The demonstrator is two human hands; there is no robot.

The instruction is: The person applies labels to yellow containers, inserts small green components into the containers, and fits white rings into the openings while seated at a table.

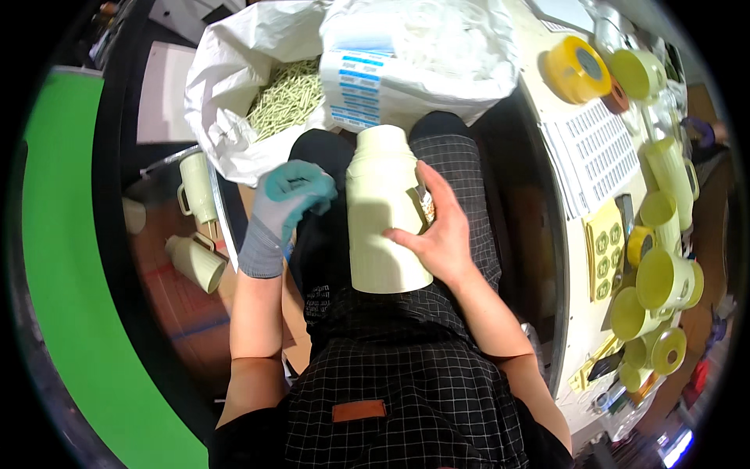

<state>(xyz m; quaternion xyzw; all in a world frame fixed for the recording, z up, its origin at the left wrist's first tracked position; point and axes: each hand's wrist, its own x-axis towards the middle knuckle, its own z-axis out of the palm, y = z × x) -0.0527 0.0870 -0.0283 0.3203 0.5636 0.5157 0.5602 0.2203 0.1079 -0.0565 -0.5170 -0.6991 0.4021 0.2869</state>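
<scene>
A pale yellow-green vacuum flask [384, 227] with a ribbed body and a narrower top is held above my lap, its top pointing away from me. My bare right hand [440, 230] grips it from the right, with the thumb across the body. A small patterned patch shows beside the right fingers; I cannot tell what it is. To the left of the flask, apart from it, my left hand [297, 191] wears a grey and teal glove. Its fingers are curled closed, and whatever they may hold is hidden.
Ahead stand a white sack of pale green sticks [287, 98] and a bag of translucent parts [445, 39]. Two handled jugs [199, 187] lie low on the left. The right-hand table [558, 305] carries printed sheets [590, 152], yellow tape [576, 70] and several pale green cups [664, 277].
</scene>
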